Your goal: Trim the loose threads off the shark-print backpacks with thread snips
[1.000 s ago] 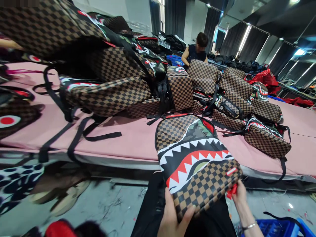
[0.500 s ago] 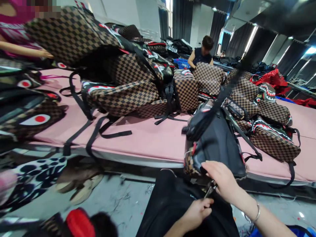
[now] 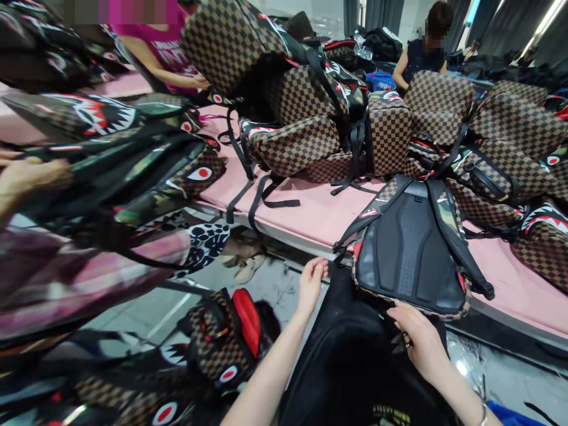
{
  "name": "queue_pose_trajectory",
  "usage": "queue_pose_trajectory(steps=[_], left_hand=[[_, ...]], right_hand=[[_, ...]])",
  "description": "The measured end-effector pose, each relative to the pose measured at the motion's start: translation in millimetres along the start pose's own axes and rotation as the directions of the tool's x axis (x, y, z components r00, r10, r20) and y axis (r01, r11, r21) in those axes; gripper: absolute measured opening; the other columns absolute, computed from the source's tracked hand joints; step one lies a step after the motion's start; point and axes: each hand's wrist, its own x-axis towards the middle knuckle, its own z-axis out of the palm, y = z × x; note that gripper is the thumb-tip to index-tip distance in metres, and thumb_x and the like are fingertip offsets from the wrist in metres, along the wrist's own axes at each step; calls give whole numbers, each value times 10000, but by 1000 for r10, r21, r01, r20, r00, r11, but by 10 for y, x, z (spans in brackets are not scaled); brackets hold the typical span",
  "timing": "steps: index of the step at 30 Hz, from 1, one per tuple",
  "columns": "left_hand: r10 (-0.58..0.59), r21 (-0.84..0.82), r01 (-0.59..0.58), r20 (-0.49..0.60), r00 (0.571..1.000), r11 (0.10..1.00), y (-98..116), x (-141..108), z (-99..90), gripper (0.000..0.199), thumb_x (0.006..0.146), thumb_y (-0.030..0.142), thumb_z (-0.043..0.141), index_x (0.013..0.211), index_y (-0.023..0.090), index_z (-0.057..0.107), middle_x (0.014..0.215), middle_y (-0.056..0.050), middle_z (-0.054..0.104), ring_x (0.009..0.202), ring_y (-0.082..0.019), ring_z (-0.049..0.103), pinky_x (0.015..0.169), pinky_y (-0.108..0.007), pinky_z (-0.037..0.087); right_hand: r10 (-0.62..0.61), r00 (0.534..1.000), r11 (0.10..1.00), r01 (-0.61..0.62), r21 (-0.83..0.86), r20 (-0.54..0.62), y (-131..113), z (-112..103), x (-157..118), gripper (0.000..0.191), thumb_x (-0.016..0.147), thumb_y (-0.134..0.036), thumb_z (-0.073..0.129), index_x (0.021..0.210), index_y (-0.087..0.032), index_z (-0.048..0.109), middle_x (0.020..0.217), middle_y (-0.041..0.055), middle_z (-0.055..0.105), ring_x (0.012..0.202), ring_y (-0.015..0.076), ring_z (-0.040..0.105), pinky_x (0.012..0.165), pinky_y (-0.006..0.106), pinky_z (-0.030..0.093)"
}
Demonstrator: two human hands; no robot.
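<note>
A checkered backpack (image 3: 406, 248) lies at the pink table's front edge, its black padded back panel facing up and its straps spread to either side. My right hand (image 3: 419, 340) is at the backpack's bottom edge, fingers closed around small metal thread snips (image 3: 407, 341), mostly hidden by the palm. The fingertips are close to the checkered trim; I cannot tell whether they touch. Left of the backpack, my left hand (image 3: 313, 281) is raised with its fingers pinched together near a hanging strap end. Whatever may be in that pinch is too small to see.
More checkered backpacks (image 3: 297, 145) with shark-mouth prints are piled along the pink table (image 3: 284, 213). At left, another person's hand (image 3: 39, 177) holds a camouflage-trimmed backpack (image 3: 146, 171). Two people stand behind the table. More backpacks (image 3: 222, 337) lie low at left.
My left hand has left the snips and moved up and left. The backpack now lies flatter with its straps spread. My view has swung left.
</note>
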Motion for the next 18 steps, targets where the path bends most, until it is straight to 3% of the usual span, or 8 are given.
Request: queue_pose_trajectory(steps=[4, 8, 11, 13, 16, 18], left_hand=[[-49, -38, 55, 133, 990, 998, 26, 537, 190, 457, 677, 353, 647, 1088, 166, 579, 1136, -119, 607, 1045, -213, 550, 891, -323, 411], [-118, -30, 137, 349, 930, 990, 148, 698, 274, 480, 554, 290, 743, 987, 111, 639, 1006, -149, 658, 929, -250, 598, 837, -364, 430], [-109, -31, 137, 444, 889, 990, 357, 538, 236, 502, 514, 264, 774, 975, 114, 646, 1010, -136, 657, 924, -245, 596, 826, -339, 432], [-74, -53, 114, 489, 869, 992, 535, 313, 214, 490, 553, 284, 758, 1006, 142, 632, 1045, -109, 646, 944, -224, 588, 832, -312, 430], [28, -71, 15, 562, 827, 997, 788, -131, 222, 519, 564, 252, 760, 1046, 158, 592, 1007, -78, 642, 917, -197, 588, 822, -289, 437], [61, -57, -35, 568, 821, 998, 895, -428, 239, 538, 558, 237, 765, 1050, 161, 559, 929, -58, 641, 857, -183, 597, 774, -278, 454]], right_hand=[[156, 986, 965, -165, 205, 59, -101, -16, -156, 418, 785, -62, 367, 1126, -207, 558, 939, 69, 652, 816, 159, 641, 707, 273, 549], [370, 929, 902, -362, 234, 12, -109, -38, -298, 279, 818, -169, 427, 1041, -199, 591, 832, 39, 654, 682, 139, 630, 630, 221, 528], [472, 881, 856, -451, 252, -28, -109, -67, -329, 198, 818, -256, 516, 982, -180, 596, 751, 27, 635, 648, 140, 614, 621, 212, 515], [497, 867, 831, -461, 312, -43, -133, -95, -304, 244, 806, -280, 563, 1028, -179, 567, 783, 30, 633, 683, 145, 619, 646, 219, 519], [461, 884, 825, -395, 405, -77, -199, -150, -201, 369, 818, -266, 557, 1169, -193, 470, 913, 53, 630, 797, 158, 626, 714, 242, 523], [432, 890, 849, -348, 398, -145, -245, -187, -92, 330, 853, -258, 502, 1174, -195, 458, 952, 66, 620, 836, 160, 619, 729, 250, 520]])
